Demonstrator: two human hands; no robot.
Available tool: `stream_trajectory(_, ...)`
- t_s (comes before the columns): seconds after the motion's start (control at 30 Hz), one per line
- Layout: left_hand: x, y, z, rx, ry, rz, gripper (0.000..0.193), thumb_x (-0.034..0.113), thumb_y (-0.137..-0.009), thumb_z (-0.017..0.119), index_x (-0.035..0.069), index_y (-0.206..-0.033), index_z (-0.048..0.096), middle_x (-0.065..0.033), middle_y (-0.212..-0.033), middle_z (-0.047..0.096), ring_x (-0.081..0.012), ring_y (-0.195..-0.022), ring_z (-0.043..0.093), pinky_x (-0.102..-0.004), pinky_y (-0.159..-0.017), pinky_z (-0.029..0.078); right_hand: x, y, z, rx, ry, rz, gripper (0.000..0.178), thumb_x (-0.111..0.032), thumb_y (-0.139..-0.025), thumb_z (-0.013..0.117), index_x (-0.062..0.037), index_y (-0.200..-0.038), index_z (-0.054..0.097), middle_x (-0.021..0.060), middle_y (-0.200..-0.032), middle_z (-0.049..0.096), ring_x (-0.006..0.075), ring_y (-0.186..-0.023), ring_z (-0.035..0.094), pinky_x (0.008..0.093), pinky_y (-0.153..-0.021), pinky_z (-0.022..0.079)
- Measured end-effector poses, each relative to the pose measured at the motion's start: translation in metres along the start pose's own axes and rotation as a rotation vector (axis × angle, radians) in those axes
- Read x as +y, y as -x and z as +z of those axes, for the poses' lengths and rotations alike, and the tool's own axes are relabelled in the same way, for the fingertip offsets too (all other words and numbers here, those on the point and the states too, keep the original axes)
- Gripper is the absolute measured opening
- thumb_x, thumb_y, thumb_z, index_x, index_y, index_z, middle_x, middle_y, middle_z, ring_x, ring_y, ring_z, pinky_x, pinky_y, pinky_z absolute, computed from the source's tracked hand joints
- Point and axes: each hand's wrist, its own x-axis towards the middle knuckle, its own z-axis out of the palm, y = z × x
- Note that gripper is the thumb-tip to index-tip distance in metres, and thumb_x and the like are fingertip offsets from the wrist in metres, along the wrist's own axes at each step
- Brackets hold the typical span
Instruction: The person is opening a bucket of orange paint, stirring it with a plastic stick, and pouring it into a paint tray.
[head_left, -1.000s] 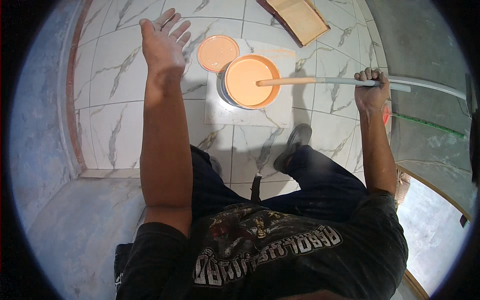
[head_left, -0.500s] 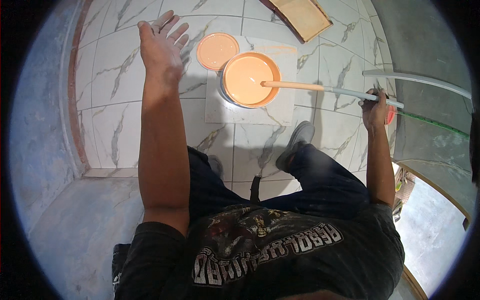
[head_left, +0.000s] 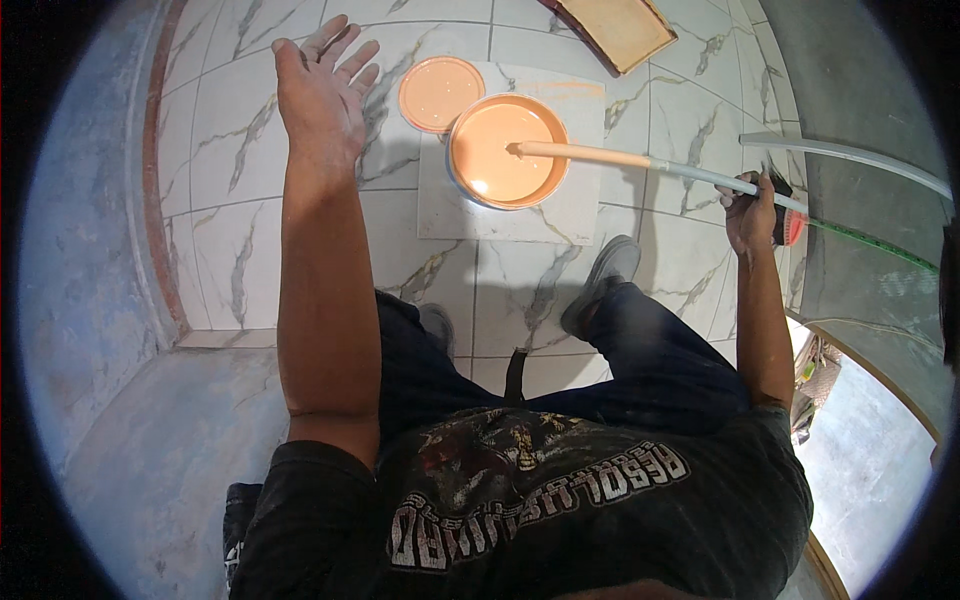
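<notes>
A black short-sleeved T-shirt with a pale printed design (head_left: 560, 520) fills the near edge, a dark strap (head_left: 516, 375) poking out past its hem. Beyond it spread dark blue trouser legs (head_left: 655, 345), ending in grey shoes (head_left: 612, 265) on a floor of white, grey-veined tiles (head_left: 240, 250).

The right hand (head_left: 752, 213), reaching well out to the side, has its grip clamped round a long, straight pale grey pole (head_left: 600, 155). The half of the pole away from the hand is coated in orange; it crosses the rim of a round bucket (head_left: 556, 182) and its tip meets the light orange paint (head_left: 495, 130) inside. Just past the hand, a red-and-black brush head (head_left: 795, 228) lies near the pole's end, beside a green rod (head_left: 870, 243).

The left hand (head_left: 325, 95) is raised palm up, its grip open and fingers apart, left of the bucket and its paint-smeared round orange lid (head_left: 441, 94). The bucket stands on a white square board (head_left: 560, 225), the lid partly over the board's corner.

Farther right lies a curved pale strip (head_left: 850, 155); farthest off, a shallow cream rectangular tray with a dark edge (head_left: 625, 30) sits tilted on the tiles.
</notes>
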Motion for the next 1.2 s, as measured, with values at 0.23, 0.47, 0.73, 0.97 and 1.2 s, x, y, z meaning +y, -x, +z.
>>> stream_trajectory(0.23, -0.004, 0.0, -0.001, -0.008, -0.013, 0.011, 0.071, 0.048, -0.101, 0.007, -0.004, -0.134, 0.042, -0.0238, -0.138, 0.044, -0.0376, -0.122, 0.047, -0.0478, -0.106, 0.029, 0.007, -0.005, -0.012, -0.079, -0.051, -0.003, 0.033, -0.035, -0.101, 0.039, -0.0083, -0.085, 0.052, 0.0048, -0.072, 0.053, 0.0222, -0.071, 0.065, 0.0291, -0.057, 0.049)
stream_trajectory(0.47, -0.005, 0.0, -0.002, -0.006, -0.01, 0.013, 0.069, 0.047, -0.101, 0.009, -0.004, -0.134, 0.042, -0.0237, -0.138, 0.045, -0.0383, -0.122, 0.047, -0.0483, -0.106, 0.028, 0.004, -0.005, -0.007, -0.05, -0.055, 0.014, 0.034, -0.037, -0.1, 0.04, -0.0079, -0.086, 0.051, 0.0045, -0.071, 0.052, 0.0233, -0.072, 0.064, 0.029, -0.058, 0.049)
stream_trajectory(0.73, -0.004, 0.003, 0.003, 0.021, -0.026, -0.006, 0.069, 0.047, -0.101, 0.009, -0.004, -0.134, 0.042, -0.0235, -0.138, 0.044, -0.0386, -0.123, 0.046, -0.0482, -0.107, 0.028, 0.004, -0.001, 0.003, -0.013, -0.05, 0.021, 0.036, -0.039, -0.1, 0.042, -0.0087, -0.082, 0.05, 0.0041, -0.072, 0.053, 0.0189, -0.068, 0.058, 0.0266, -0.059, 0.048)
stream_trajectory(0.97, -0.004, 0.001, 0.002, 0.007, -0.024, -0.003, 0.07, 0.046, -0.101, 0.008, -0.005, -0.134, 0.042, -0.0239, -0.139, 0.043, -0.0393, -0.124, 0.045, -0.0482, -0.107, 0.028, 0.002, 0.001, 0.006, -0.045, -0.055, 0.023, 0.035, -0.038, -0.1, 0.042, -0.0093, -0.082, 0.051, 0.003, -0.071, 0.051, 0.0169, -0.067, 0.057, 0.0243, -0.056, 0.049)
stream_trajectory(1.2, -0.001, 0.005, 0.007, 0.03, -0.034, -0.009, 0.071, 0.047, -0.101, 0.008, -0.005, -0.135, 0.042, -0.0236, -0.139, 0.043, -0.0392, -0.124, 0.045, -0.0484, -0.108, 0.028, 0.004, 0.002, 0.011, -0.085, -0.065, -0.007, 0.035, -0.039, -0.1, 0.043, -0.01, -0.082, 0.051, 0.0023, -0.07, 0.051, 0.0159, -0.066, 0.057, 0.0242, -0.054, 0.048)
